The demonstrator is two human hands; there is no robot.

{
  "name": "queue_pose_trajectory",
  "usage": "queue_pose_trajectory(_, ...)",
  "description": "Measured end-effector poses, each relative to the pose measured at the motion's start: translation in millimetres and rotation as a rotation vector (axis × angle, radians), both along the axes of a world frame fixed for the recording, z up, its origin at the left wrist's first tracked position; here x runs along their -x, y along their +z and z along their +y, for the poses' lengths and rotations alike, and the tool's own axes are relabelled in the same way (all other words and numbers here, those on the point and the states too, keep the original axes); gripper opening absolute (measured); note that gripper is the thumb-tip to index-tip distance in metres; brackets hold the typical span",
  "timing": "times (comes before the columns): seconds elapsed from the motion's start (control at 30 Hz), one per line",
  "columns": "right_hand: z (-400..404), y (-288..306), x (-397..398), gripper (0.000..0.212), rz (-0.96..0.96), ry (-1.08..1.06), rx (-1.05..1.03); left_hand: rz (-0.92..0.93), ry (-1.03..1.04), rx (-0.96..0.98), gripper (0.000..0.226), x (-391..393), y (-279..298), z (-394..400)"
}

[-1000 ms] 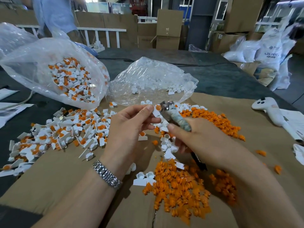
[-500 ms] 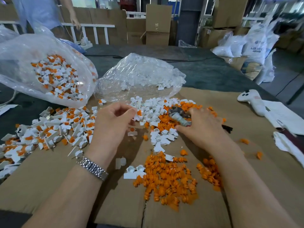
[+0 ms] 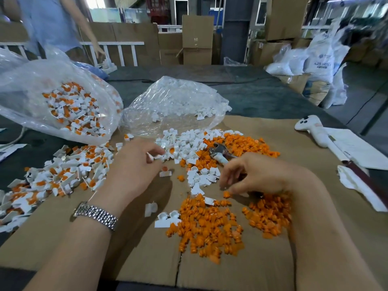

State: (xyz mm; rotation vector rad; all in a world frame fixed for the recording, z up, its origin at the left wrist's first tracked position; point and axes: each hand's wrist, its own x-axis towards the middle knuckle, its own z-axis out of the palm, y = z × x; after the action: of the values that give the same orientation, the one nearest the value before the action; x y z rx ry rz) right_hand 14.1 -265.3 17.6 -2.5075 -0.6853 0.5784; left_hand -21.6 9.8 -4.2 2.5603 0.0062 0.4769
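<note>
My left hand (image 3: 134,164) reaches into the heap of white plastic caps (image 3: 184,143) and pinches a white cap (image 3: 150,158) between thumb and fingers. My right hand (image 3: 256,175) holds metal pliers (image 3: 219,153), whose jaws stick out past the fingers toward the heap. Its fingertips touch a single orange plug (image 3: 226,194) on the cardboard. A pile of loose orange plugs (image 3: 205,227) lies below my hands, and another orange pile (image 3: 241,143) lies beyond the pliers.
Assembled white-and-orange caps (image 3: 63,175) spread at the left. A clear bag of assembled caps (image 3: 69,110) and a clear bag of white caps (image 3: 174,103) lie behind. A white controller (image 3: 310,131) and papers lie at the right. A person (image 3: 52,24) stands at the far left.
Both hands have dropped from mid-air to the cardboard. The left went to the white heap; the right, still holding the pliers, moved down to the orange plugs.
</note>
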Motion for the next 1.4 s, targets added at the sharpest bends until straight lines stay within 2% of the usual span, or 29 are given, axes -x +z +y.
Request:
queue_pose_trajectory(0.1, 0.9, -2.0, 1.4, 0.02, 0.01, 0.024, 0.012, 0.158, -0.321, 0.017, 0.013, 9.3, 1.2, -13.8)
queue_pose_trajectory(0.2, 6.0, -6.9, -0.6, 0.017, -0.028, -0.014, 0.016, 0.219, -0.462, -0.026, 0.013, 13.0, -1.1, -24.4)
queue_pose_trajectory(0.33, 9.6, -8.7, -1.6, 0.012, -0.084, -0.05, 0.012, 0.21, -0.479, -0.229, 0.016, 10.2, -6.3, -33.8)
queue_pose_trajectory(0.5, 11.0, -7.9, -3.9, 0.012, -0.17, -0.158, -0.156, 0.19, -0.394, -0.233, 0.011, 7.2, -8.5, -40.2)
queue_pose_trajectory(0.53, 11.9, -7.6, -3.3, 0.013, -0.161, -0.185, -0.227, 0.178, -0.358, -0.176, 0.009, 7.2, -8.1, -40.3)
queue_pose_trajectory(0.6, 14.0, -7.0, -1.2, 0.016, -0.142, -0.221, -0.362, 0.157, -0.28, 0.068, 0.003, 6.9, -6.0, -39.8)
queue_pose_trajectory(0.77, 18.2, -4.9, 1.1, 0.008, -0.187, -0.179, -0.6, 0.331, -0.244, 1.071, 0.015, 7.9, 2.4, -40.1)
queue_pose_trajectory(0.8, 19.2, -4.4, 2.0, 0.009, -0.192, -0.173, -0.639, 0.35, -0.256, 1.215, 0.018, 8.2, 1.6, -40.9)
queue_pose_trajectory(0.87, 22.6, -3.5, 4.7, 0.011, -0.222, -0.166, -0.698, 0.343, -0.295, 1.378, 0.017, 9.5, -1.8, -43.3)
queue_pose_trajectory(1.0, 31.3, -3.5, 9.4, 0.007, -0.293, -0.133, -0.683, 0.29, -0.332, 1.396, 0.012, 11.1, -6.8, -44.9)
queue_pose_trajectory(1.17, 30.5, -1.2, 11.6, 0.007, -0.291, -0.094, -0.657, 0.23, -0.346, 1.407, 0.018, 11.5, -8.8, -45.3)
queue_pose_trajectory(1.33, 30.1, 0.9, 12.5, 0.008, -0.314, -0.07, -0.63, 0.243, -0.402, 1.457, 0.015, 11.7, -9.8, -42.3)
queue_pose_trajectory(1.4, 31.4, 0.4, 12.8, 0.009, -0.325, -0.069, -0.594, 0.208, -0.387, 1.343, 0.018, 11.4, -10.5, -41.9)
